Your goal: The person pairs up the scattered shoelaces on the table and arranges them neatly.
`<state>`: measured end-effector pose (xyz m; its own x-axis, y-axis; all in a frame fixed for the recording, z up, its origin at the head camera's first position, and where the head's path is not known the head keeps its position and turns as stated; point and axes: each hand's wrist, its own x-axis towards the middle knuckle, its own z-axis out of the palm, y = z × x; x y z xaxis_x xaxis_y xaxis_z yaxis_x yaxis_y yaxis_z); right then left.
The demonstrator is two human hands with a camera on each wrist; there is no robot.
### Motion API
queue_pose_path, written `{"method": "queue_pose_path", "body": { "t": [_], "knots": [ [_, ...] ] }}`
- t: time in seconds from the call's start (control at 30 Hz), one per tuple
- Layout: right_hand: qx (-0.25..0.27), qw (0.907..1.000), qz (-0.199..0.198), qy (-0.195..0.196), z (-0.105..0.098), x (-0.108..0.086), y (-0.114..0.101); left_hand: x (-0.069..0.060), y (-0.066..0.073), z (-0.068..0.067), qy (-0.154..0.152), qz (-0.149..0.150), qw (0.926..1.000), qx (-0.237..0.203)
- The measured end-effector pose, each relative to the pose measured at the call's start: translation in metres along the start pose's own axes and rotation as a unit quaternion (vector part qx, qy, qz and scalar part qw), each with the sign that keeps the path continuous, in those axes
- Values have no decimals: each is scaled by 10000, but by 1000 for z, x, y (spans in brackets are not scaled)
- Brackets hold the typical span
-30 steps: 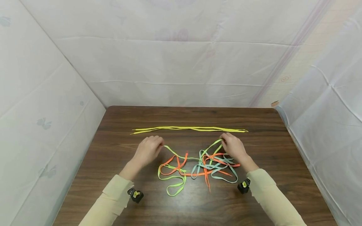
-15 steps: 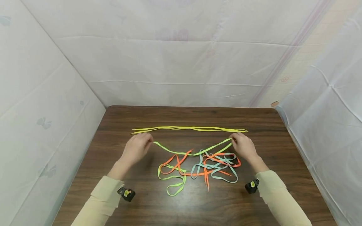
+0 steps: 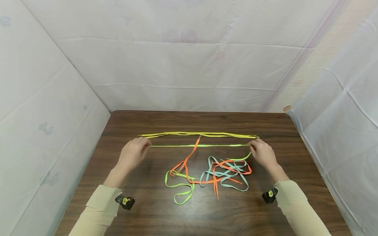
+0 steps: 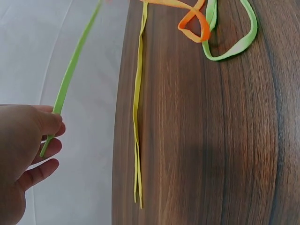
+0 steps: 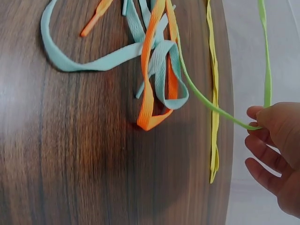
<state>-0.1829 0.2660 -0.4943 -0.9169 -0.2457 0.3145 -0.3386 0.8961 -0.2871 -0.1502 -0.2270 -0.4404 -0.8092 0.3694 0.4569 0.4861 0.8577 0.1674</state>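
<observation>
A green lace (image 3: 218,145) is stretched nearly straight between the two hands, above the table. My left hand (image 3: 133,153) pinches it close to one tip; in the left wrist view the short end of the green lace (image 4: 70,70) pokes out below the thumb. My right hand (image 3: 264,155) pinches the same lace further along, and in the right wrist view its tail (image 5: 201,97) droops from the fingers toward the pile. An orange lace (image 3: 193,150) hangs over or against the stretched part, its tip raised; whether they are tangled I cannot tell.
A folded yellow lace (image 3: 183,133) lies lengthwise across the back of the wooden table (image 3: 165,216). Light blue laces (image 3: 227,186) and orange ones lie tangled right of centre. Another stretch of green lace (image 3: 189,196) loops at centre-left. White sheeting (image 3: 189,72) surrounds the table.
Both hands have moved apart, left hand leftward and right hand rightward, pulling the sagging green lace taut. The tip of the orange lace has shifted up toward the yellow one.
</observation>
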Motion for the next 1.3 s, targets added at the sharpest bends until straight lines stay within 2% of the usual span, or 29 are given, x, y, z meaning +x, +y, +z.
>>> {"method": "queue_pose_path", "body": {
  "t": [0.23,0.4,0.7,1.07,1.3],
  "knots": [
    [-91,9999,-57,128,-4,-2,5,-2,-3,-3,-49,-58,9999,137],
    [-109,9997,-82,219,-8,-5,9,-6,-7,-4,33,-71,9998,208],
    [-153,9991,-116,375,-12,-8,16,-12,-15,-6,-72,-336,9991,246],
    [-242,9992,20,322,-19,-10,22,-20,-35,-6,19,-556,9979,323],
    [-302,9988,31,395,-23,-10,27,-24,-46,-5,-58,-701,9968,378]
  ]
}}
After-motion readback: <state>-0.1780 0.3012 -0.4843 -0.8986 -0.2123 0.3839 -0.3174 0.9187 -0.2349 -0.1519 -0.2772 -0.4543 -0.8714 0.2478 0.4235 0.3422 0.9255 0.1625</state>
